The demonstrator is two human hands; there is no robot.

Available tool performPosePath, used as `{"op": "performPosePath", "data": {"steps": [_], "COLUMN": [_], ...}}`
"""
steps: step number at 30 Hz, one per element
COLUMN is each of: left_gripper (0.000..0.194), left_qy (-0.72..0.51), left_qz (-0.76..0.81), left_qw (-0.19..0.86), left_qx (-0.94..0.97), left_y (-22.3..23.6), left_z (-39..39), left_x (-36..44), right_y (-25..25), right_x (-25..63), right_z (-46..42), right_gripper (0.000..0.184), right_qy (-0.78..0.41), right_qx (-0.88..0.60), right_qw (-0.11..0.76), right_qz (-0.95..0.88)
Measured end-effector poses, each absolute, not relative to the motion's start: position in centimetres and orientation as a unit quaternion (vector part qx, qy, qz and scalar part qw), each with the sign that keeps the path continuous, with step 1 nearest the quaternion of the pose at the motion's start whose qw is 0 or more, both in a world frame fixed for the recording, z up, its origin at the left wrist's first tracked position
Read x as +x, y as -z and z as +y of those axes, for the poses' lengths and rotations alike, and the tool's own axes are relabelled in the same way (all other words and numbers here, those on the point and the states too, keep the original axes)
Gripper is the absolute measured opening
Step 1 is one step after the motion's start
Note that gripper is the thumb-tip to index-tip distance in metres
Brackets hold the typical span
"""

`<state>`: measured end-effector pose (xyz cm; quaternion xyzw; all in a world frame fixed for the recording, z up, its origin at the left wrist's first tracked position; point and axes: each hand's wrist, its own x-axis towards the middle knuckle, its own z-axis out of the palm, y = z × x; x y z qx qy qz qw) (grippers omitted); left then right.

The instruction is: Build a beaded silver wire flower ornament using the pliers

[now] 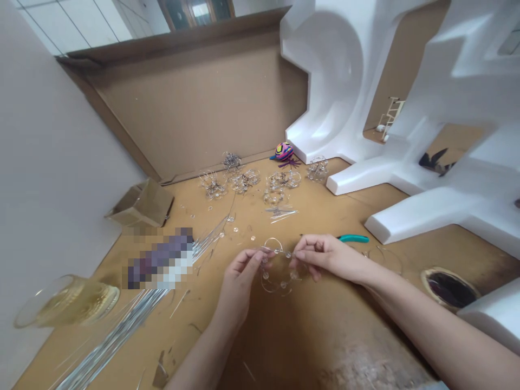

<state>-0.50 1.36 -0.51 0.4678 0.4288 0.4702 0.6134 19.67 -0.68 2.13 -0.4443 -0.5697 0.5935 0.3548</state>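
Note:
Both my hands hold a small wire loop piece with clear beads just above the brown table. My left hand pinches its left side with thumb and fingers closed. My right hand pinches the right side, fingers curled round the wire. The piece is made of several thin silver loops with beads strung on them.
Several finished wire-and-bead pieces lie further back, next to a colourful toy. Teal-handled pliers lie behind my right hand. A bundle of straight wires, a glass bowl and a small cardboard box are left. White foam blocks stand right.

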Motion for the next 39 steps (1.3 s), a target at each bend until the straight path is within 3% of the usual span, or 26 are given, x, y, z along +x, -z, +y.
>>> {"op": "performPosePath", "data": {"steps": [22,39], "left_gripper": [0.026,0.016], "left_qy": [-0.415,-0.483], "left_qz": [0.474,0.414], "left_qw": [0.586,0.565], "left_qx": [0.509,0.526], "left_y": [0.2,0.9], "left_z": [0.8,0.9], "left_x": [-0.2,-0.4], "right_y": [-2.4,-3.2], "right_x": [18.8,19.9], "right_z": [-1.5,-1.2], "right_gripper": [0.022,0.024], "right_qy": [-0.494,-0.489], "right_qx": [-0.480,-0.488], "right_qw": [0.394,0.446], "right_qz": [-0.608,-0.569]}}
